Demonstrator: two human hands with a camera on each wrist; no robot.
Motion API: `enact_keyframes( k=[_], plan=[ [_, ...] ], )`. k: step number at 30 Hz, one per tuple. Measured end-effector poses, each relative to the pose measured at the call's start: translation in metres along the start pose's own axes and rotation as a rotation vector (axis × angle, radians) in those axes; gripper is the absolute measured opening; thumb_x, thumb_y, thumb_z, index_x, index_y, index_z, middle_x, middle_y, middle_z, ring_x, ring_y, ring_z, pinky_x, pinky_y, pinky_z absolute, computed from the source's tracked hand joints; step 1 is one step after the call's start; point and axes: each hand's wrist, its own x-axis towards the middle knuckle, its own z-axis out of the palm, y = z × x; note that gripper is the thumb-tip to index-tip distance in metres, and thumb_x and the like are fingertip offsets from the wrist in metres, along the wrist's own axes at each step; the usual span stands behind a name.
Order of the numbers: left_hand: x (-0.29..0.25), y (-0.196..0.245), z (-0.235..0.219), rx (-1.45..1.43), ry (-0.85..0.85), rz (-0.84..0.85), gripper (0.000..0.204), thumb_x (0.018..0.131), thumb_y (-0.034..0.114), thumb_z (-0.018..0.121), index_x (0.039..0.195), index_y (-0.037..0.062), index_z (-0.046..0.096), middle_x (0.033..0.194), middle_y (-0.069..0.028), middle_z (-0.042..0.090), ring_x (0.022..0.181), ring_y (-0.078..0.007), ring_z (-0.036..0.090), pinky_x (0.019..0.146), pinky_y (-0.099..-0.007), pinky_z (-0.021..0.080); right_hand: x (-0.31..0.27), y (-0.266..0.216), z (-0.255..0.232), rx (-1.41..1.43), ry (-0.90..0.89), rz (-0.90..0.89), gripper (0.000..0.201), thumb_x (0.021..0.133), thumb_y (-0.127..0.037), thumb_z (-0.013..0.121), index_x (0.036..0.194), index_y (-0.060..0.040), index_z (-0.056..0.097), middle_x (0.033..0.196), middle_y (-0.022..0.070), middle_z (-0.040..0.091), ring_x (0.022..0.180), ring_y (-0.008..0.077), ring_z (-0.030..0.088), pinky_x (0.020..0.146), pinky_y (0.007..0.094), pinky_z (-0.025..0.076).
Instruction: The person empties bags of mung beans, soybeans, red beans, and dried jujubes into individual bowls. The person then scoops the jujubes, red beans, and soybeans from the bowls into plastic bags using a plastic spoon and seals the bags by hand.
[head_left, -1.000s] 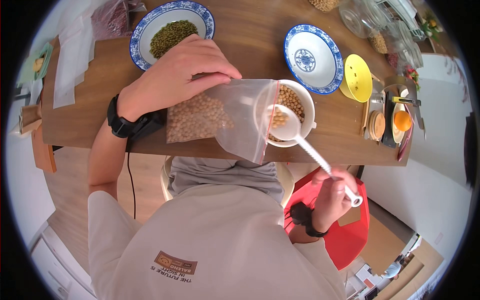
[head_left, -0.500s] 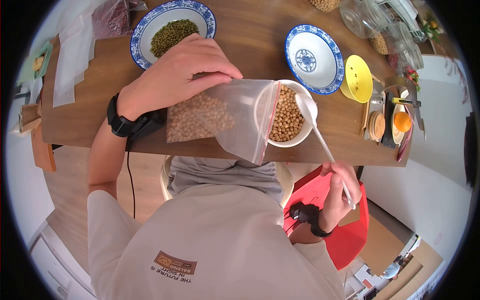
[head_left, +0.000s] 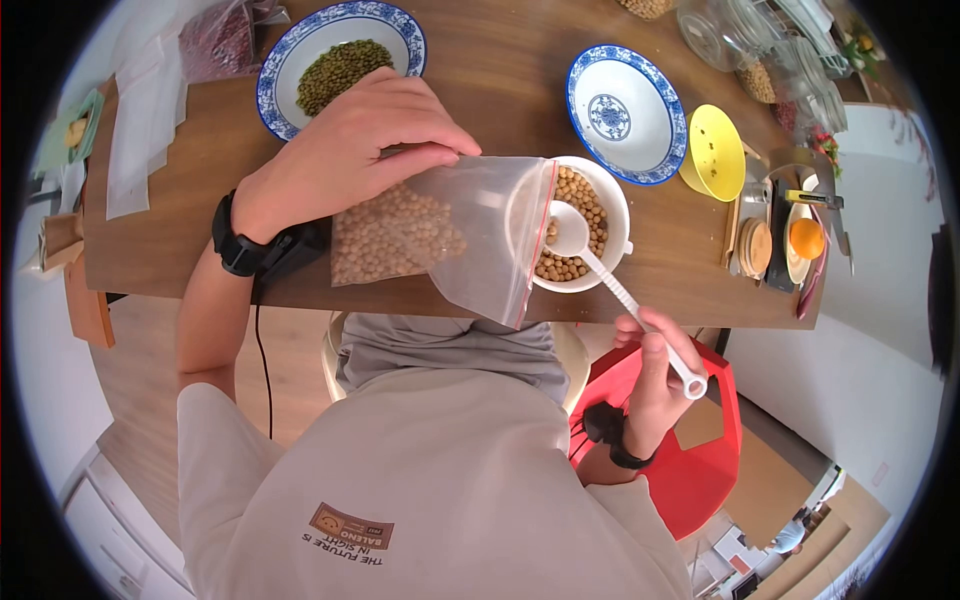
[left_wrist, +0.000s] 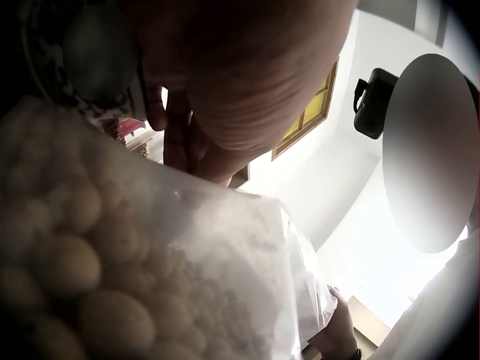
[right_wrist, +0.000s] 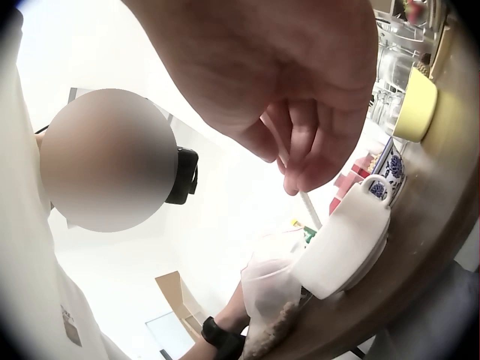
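My left hand (head_left: pixel 365 150) pinches the upper edge of a clear zip bag (head_left: pixel 490 215) partly filled with chickpeas (head_left: pixel 390 235). The bag lies on its side, its red-lined mouth at the left rim of a white bowl (head_left: pixel 619 205) of chickpeas. In my right hand (head_left: pixel 655 380) is the handle of a white spoon (head_left: pixel 571 232), whose head is over the bowl near the bag's mouth. The left wrist view shows the bag (left_wrist: pixel 247 232) up close, and the right wrist view shows fingers (right_wrist: pixel 300 142) around the spoon handle beside the white bowl (right_wrist: pixel 345 240).
A blue-rimmed plate (head_left: pixel 410 50) of green beans stands beyond my left hand. Past the white bowl are an empty blue-rimmed bowl (head_left: pixel 645 150), a yellow bowl (head_left: pixel 715 155) and glass jars (head_left: pixel 715 35). An orange (head_left: pixel 806 239) sits at the right; a bag of red beans (head_left: pixel 218 42) lies back left.
The spoon first moved to the bowl's right side, then back left toward the bag's mouth, its head now over the chickpeas. My left hand and the bag have stayed nearly still.
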Motion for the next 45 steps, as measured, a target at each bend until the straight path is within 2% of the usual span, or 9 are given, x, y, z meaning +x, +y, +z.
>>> enact_keyframes(
  k=[8, 14, 16, 20, 23, 26, 32, 38, 45],
  plan=[
    [0.000, 0.000, 0.001, 0.001, 0.005, 0.006, 0.012, 0.091, 0.009, 0.074, 0.102, 0.0074, 0.077, 0.092, -0.0025, 0.072, 0.092, -0.0228, 0.063, 0.087, -0.0371, 0.047, -0.007, -0.006, 0.000, 0.180, 0.095, -0.166, 0.028, 0.103, -0.019, 0.065, 0.109, 0.0081, 0.071, 0.089, 0.0220, 0.074, 0.072, 0.0255, 0.070, 0.065, 0.0357, 0.059],
    [0.001, 0.000, 0.000, 0.017, -0.016, -0.006, 0.012, 0.091, 0.010, 0.074, 0.102, 0.0072, 0.077, 0.092, -0.0029, 0.071, 0.091, -0.0233, 0.062, 0.087, -0.0368, 0.047, 0.006, -0.021, 0.019, -0.082, -0.398, -0.233, 0.019, 0.094, -0.010, 0.072, 0.107, 0.0031, 0.077, 0.099, 0.0141, 0.074, 0.081, 0.0196, 0.070, 0.070, 0.0311, 0.054],
    [0.000, 0.000, 0.000, 0.011, -0.010, -0.009, 0.012, 0.091, 0.010, 0.074, 0.102, 0.0072, 0.077, 0.092, -0.0029, 0.071, 0.092, -0.0233, 0.062, 0.087, -0.0368, 0.047, 0.005, -0.016, 0.015, -0.084, -0.416, -0.235, 0.020, 0.091, -0.009, 0.075, 0.109, -0.0002, 0.078, 0.102, 0.0139, 0.073, 0.082, 0.0212, 0.069, 0.069, 0.0321, 0.053],
    [0.000, -0.001, 0.000, 0.007, -0.002, 0.005, 0.012, 0.091, 0.009, 0.074, 0.102, 0.0072, 0.077, 0.092, -0.0029, 0.071, 0.092, -0.0233, 0.062, 0.087, -0.0369, 0.047, 0.003, -0.006, -0.013, -0.016, -0.255, -0.269, 0.017, 0.094, -0.007, 0.072, 0.107, 0.0028, 0.077, 0.098, 0.0167, 0.074, 0.081, 0.0224, 0.069, 0.069, 0.0315, 0.054],
    [0.000, 0.000, 0.000, 0.010, -0.006, 0.002, 0.012, 0.091, 0.009, 0.074, 0.102, 0.0072, 0.077, 0.092, -0.0029, 0.071, 0.092, -0.0232, 0.062, 0.088, -0.0371, 0.047, 0.006, -0.006, -0.016, -0.191, 0.029, -0.165, 0.015, 0.095, -0.002, 0.070, 0.108, 0.0028, 0.076, 0.097, 0.0157, 0.075, 0.082, 0.0215, 0.069, 0.072, 0.0313, 0.055],
    [0.001, 0.001, 0.000, 0.011, -0.025, -0.012, 0.012, 0.091, 0.009, 0.074, 0.103, 0.0067, 0.077, 0.092, -0.0029, 0.072, 0.092, -0.0231, 0.062, 0.088, -0.0371, 0.047, 0.010, -0.010, -0.009, -0.360, -0.023, -0.133, 0.014, 0.095, -0.001, 0.070, 0.108, 0.0030, 0.075, 0.098, 0.0134, 0.075, 0.084, 0.0205, 0.070, 0.074, 0.0308, 0.055],
    [0.002, 0.003, -0.002, 0.019, -0.050, -0.031, 0.013, 0.090, 0.007, 0.074, 0.103, 0.0062, 0.077, 0.091, -0.0028, 0.072, 0.092, -0.0234, 0.062, 0.089, -0.0372, 0.047, 0.008, -0.002, 0.000, -0.196, -0.157, -0.109, 0.014, 0.097, -0.003, 0.069, 0.107, 0.0036, 0.075, 0.100, 0.0141, 0.077, 0.087, 0.0198, 0.072, 0.076, 0.0300, 0.056],
    [0.003, 0.004, 0.000, 0.016, -0.034, -0.061, 0.010, 0.094, 0.012, 0.071, 0.102, 0.0079, 0.077, 0.091, -0.0013, 0.072, 0.089, -0.0215, 0.062, 0.089, -0.0361, 0.045, 0.002, 0.001, -0.001, 0.148, -0.010, 0.041, 0.022, 0.103, -0.008, 0.064, 0.117, 0.0083, 0.070, 0.097, 0.0202, 0.077, 0.084, 0.0241, 0.073, 0.074, 0.0354, 0.061],
    [0.004, 0.004, 0.000, 0.022, -0.041, -0.050, 0.013, 0.089, 0.006, 0.075, 0.102, 0.0068, 0.077, 0.091, -0.0032, 0.072, 0.090, -0.0238, 0.062, 0.088, -0.0368, 0.048, -0.005, -0.002, -0.007, 0.210, 0.056, -0.069, 0.029, 0.104, -0.017, 0.064, 0.115, 0.0088, 0.070, 0.093, 0.0211, 0.076, 0.080, 0.0241, 0.073, 0.070, 0.0361, 0.062]
  ],
)
